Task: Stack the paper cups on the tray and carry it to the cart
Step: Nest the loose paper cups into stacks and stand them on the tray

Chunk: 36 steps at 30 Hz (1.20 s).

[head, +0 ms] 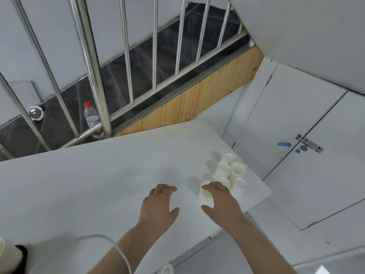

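Several white paper cups point(230, 171) stand close together near the right edge of a white table point(98, 184). One more paper cup point(205, 193) stands apart, just in front of that group. My right hand point(222, 202) wraps around it, fingers over the far side of the rim and thumb near its base. My left hand point(161, 202) hovers over the bare tabletop left of that cup, fingers relaxed and spread, holding nothing. No tray or cart is plainly in view.
A cream object on something dark point(9, 256) shows at the bottom left corner. A thin white cable point(118, 248) crosses my left forearm. Behind the table are a metal railing point(94, 76), a water bottle point(92, 120) and dark stairs. White cabinet doors with a latch point(309, 144) stand right.
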Tool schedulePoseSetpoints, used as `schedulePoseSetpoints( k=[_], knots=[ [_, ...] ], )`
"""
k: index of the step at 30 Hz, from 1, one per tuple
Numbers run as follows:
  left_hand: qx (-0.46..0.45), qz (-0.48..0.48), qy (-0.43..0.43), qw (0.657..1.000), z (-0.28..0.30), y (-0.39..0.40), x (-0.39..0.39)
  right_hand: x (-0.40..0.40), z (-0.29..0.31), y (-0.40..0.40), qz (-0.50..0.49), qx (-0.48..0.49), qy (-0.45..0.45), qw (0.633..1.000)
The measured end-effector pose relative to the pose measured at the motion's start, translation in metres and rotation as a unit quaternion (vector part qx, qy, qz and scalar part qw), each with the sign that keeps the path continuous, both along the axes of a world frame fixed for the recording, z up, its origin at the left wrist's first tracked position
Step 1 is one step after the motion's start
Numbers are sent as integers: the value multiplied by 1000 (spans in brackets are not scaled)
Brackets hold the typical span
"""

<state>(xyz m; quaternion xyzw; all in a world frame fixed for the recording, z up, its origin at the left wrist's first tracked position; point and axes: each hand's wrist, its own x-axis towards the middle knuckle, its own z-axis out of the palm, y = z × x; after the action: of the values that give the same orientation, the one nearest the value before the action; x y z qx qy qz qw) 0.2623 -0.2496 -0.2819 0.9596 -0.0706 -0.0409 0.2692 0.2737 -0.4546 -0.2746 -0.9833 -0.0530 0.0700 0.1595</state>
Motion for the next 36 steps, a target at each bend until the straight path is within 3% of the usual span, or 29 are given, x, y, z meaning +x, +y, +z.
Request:
schedulePoseSetpoints(
  k=[12,20,31,36],
  knots=[
    [-42,1,-4,999,-5,-62,122,126,5,-70,-38,-32,14,999],
    [-44,24,14,999,-16,-90,152,193,-14,-116,-96,-76,52,991],
    [-41,122,48,991,-36,-126,177,265,-71,-151,-27,-109,149,982],
    [-34,135,61,988,-42,-136,180,273,-81,-155,8,-94,135,986]
  ],
)
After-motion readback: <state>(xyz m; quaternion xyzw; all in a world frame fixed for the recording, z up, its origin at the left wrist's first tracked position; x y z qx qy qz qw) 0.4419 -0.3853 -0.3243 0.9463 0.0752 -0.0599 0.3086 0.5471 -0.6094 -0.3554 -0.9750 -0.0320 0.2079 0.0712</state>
